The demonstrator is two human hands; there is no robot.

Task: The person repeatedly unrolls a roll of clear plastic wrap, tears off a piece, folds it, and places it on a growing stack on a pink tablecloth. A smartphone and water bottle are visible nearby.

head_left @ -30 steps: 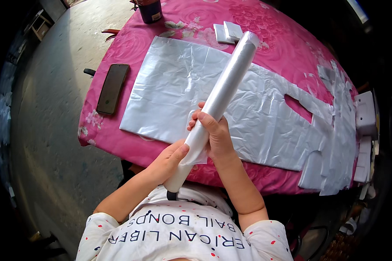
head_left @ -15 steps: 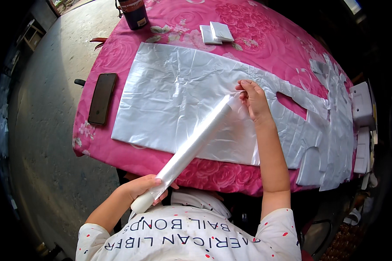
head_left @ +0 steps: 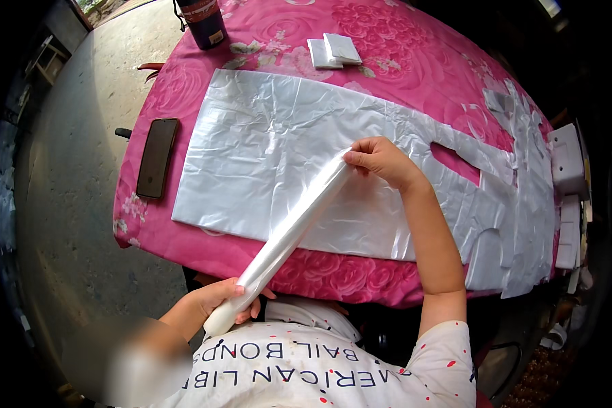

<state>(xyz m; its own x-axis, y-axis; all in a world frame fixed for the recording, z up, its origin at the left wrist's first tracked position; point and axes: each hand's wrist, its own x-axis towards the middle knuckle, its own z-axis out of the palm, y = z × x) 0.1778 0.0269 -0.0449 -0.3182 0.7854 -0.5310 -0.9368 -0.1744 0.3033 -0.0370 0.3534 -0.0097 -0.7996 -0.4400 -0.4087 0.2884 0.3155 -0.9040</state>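
Right now the person sits at a tabletop (head_left: 401,54) draped in a pink rose-patterned cloth, with a rolled-up tube of clear plastic film (head_left: 285,234) stretched between both hands. The left hand (head_left: 221,306) is wrapped around the tube's near end, down by the lap, just off the table edge. The right hand (head_left: 381,160) pinches the far end with fingertips closed on it, over the stack of flat white plastic bags (head_left: 272,143) spread across the cloth.

To my eye, doing this well means keeping the roll taut and straight between the two grips, so it neither sags nor uncoils, and holding its far end low to the sheets without snagging them.

A dark phone (head_left: 157,156) lies near the left edge, a dark bottle (head_left: 202,24) stands at the far side, and two small white folded packets (head_left: 333,51) sit beyond the sheets.
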